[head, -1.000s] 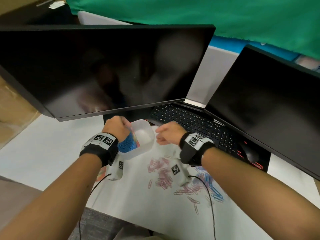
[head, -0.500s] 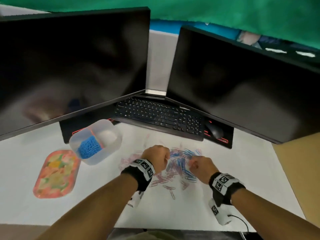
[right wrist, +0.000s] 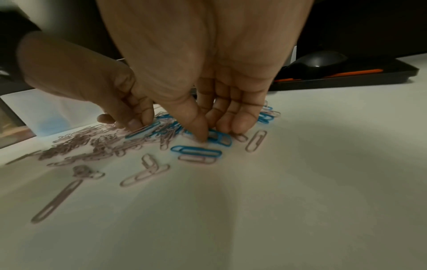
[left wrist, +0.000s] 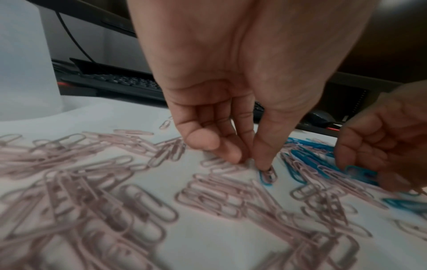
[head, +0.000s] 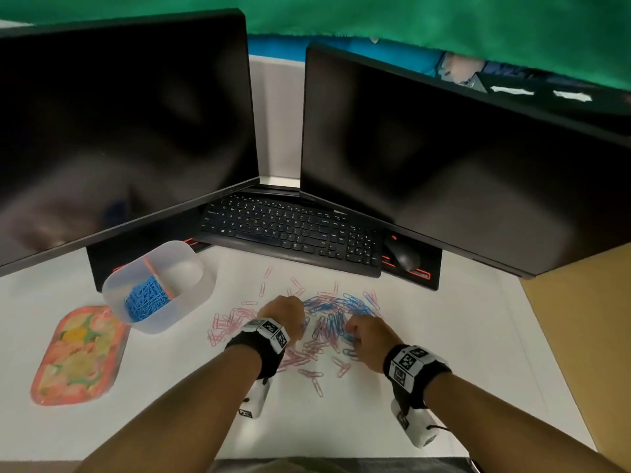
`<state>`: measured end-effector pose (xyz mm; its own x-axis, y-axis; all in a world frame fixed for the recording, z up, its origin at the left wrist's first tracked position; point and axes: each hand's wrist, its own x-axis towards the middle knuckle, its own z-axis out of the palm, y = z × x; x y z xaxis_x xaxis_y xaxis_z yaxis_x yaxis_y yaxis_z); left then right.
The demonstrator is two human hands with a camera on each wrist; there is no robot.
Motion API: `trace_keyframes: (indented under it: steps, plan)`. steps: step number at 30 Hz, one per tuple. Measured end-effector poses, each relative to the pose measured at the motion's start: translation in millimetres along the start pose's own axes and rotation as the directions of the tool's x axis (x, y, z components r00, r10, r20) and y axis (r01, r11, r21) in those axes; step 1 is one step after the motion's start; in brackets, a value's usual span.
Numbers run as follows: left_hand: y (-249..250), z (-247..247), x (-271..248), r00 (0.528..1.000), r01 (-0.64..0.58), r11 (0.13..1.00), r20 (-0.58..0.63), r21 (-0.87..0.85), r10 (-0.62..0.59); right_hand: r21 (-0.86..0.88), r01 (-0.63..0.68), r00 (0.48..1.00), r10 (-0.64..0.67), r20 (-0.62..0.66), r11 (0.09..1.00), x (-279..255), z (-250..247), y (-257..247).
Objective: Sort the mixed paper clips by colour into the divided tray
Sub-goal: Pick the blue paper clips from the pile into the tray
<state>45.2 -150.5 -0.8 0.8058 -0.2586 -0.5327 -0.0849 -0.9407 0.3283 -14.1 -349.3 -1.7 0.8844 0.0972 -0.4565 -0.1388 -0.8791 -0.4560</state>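
A loose pile of pink paper clips and blue paper clips lies on the white table. The clear divided tray stands at the left; its left compartment holds blue clips, the right one looks empty. My left hand is down on the pile, thumb and forefinger closing on one blue clip. My right hand is beside it, thumb and curled fingers pinching blue clips. In the head view only the backs of the left hand and right hand show.
Two dark monitors overhang the back of the table, with a black keyboard and mouse under them. An orange patterned lid lies at the left, near the tray.
A second ago both hands were up at the tray, the left one holding it. The tray now stands at the left, and both hands have come down onto the clip pile.
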Motion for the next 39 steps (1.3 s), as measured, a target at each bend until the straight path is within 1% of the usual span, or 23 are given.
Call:
trace_keyframes:
  steps: [4, 7, 12, 15, 17, 19, 20, 21, 22, 23, 24, 26, 27, 28, 30, 31, 32, 33, 34, 35, 36, 37, 39]
  plan:
    - [-3, 0, 1, 0.999, 0.041, 0.999, 0.004, -0.001, -0.041, 0.100, 0.000, 1.000, 0.001, -0.009, 0.995, 1, -3, 7]
    - [1, 3, 1, 0.999, 0.047, 0.998, -0.028, 0.032, -0.047, 0.228, -0.057, 0.998, 0.056, 0.011, 0.972, 3, -9, 12]
    - [6, 6, 1, 0.998, 0.054, 0.998, -0.042, 0.035, -0.053, 0.479, -0.151, 0.985, 0.092, 0.143, 0.865, 3, -24, 18]
    - [9, 2, 1, 0.998, 0.026, 0.997, -0.053, -0.068, -0.030, 0.566, -0.189, 0.979, 0.110, 0.171, 0.802, 4, -28, 22]
    - [8, -3, 0, 0.995, 0.014, 0.975, -0.095, -0.222, -0.036, 0.619, -0.220, 0.974, 0.132, 0.185, 0.754, 4, -28, 25]
    - [5, -6, 1, 0.991, 0.015, 0.898, -0.115, -0.439, -0.073, 0.614, -0.228, 0.972, 0.141, 0.188, 0.756, 4, -27, 25]
    - [3, -6, 2, 0.992, 0.014, 0.843, -0.098, -0.538, -0.079, 0.568, -0.208, 0.976, 0.132, 0.173, 0.796, 4, -25, 25]
    - [2, -7, 2, 0.995, 0.027, 0.780, -0.056, -0.625, -0.079, 0.484, -0.164, 0.984, 0.111, 0.138, 0.860, 5, -24, 25]
    - [1, -9, 2, 0.997, 0.047, 0.707, -0.005, -0.706, -0.072, 0.376, -0.113, 0.992, 0.080, 0.101, 0.920, 5, -21, 25]
    - [0, -10, 2, 0.997, 0.073, 0.634, 0.040, -0.769, -0.066, 0.270, -0.066, 0.996, 0.049, 0.071, 0.960, 4, -18, 24]
    - [0, -11, 2, 0.995, 0.101, 0.552, 0.081, -0.827, -0.062, 0.184, -0.031, 0.999, 0.022, 0.049, 0.982, 3, -15, 22]
    - [1, -13, 1, 0.986, 0.166, 0.351, 0.161, -0.922, -0.043, 0.072, 0.027, 0.999, -0.028, 0.019, 0.997, 0, -9, 19]
    - [3, -13, 0, 0.981, 0.191, 0.282, 0.188, -0.940, -0.037, 0.041, 0.047, 0.999, -0.047, 0.010, 0.998, -1, -7, 17]
    - [3, -13, 0, 0.979, 0.204, 0.249, 0.199, -0.947, -0.045, 0.030, 0.058, 0.998, -0.058, 0.002, 0.998, -1, -6, 16]
    - [4, -11, 0, 0.975, 0.219, 0.226, 0.206, -0.949, -0.081, 0.030, 0.065, 0.998, -0.065, -0.001, 0.997, -1, -7, 12]
    - [4, -9, 1, 0.972, 0.228, 0.231, 0.209, -0.946, -0.105, 0.029, 0.071, 0.997, -0.071, 0.002, 0.997, 0, -7, 10]
    - [5, -6, 3, 0.973, 0.221, 0.287, 0.190, -0.932, -0.133, 0.027, 0.073, 0.997, -0.073, 0.007, 0.997, 1, -8, 8]
    - [6, -3, 5, 0.976, 0.200, 0.407, 0.145, -0.891, -0.161, 0.026, 0.072, 0.997, -0.072, 0.013, 0.997, 1, -8, 7]
    - [7, 0, 5, 0.981, 0.170, 0.557, 0.089, -0.813, -0.170, 0.019, 0.063, 0.998, -0.063, 0.022, 0.998, 1, -9, 7]
    - [10, 4, 4, 0.987, 0.133, 0.697, 0.032, -0.705, -0.155, 0.012, 0.054, 0.998, -0.055, 0.031, 0.998, 1, -9, 6]
    - [12, 7, 3, 0.992, 0.094, 0.803, -0.012, -0.588, -0.125, 0.006, 0.045, 0.998, -0.045, 0.041, 0.999, 1, -8, 6]
    - [14, 11, 0, 0.995, 0.059, 0.874, -0.039, -0.482, -0.089, 0.005, 0.041, 0.998, -0.041, 0.046, 0.999, 0, -8, 6]
    - [16, 20, -3, 0.997, -0.009, 0.948, -0.082, -0.317, -0.018, 0.010, 0.034, 0.998, -0.034, 0.053, 0.999, -2, -8, 6]
